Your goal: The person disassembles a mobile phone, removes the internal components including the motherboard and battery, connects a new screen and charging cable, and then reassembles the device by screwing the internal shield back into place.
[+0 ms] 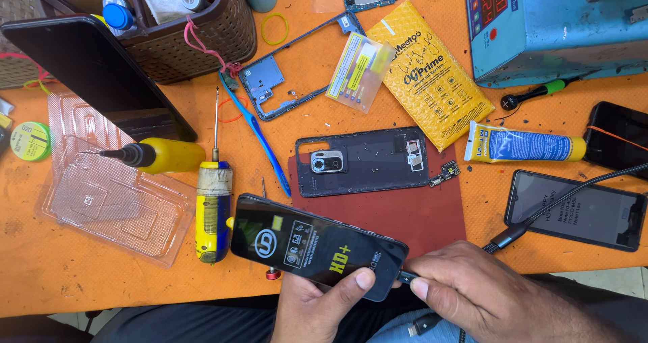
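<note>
Far left of the frame, a clear plastic tray [111, 194] lies on the orange table [40, 275], with a black slab [94, 73] leaning above it. Next along, a yellow bottle [165, 155] and a yellow-and-blue screwdriver [214, 205] lie side by side. Now the lower middle: the left hand [317, 306] is closed around a black phone [317, 246], thumb pressed on its lower edge, the screen covered by a printed film. Just above it, a phone back cover [368, 159] sits on a dark red mat [412, 215]. Right of centre, the right hand [486, 296] pinches a cable plug [407, 277] at the phone's end. At the right edge, another phone [577, 208] lies flat.
</note>
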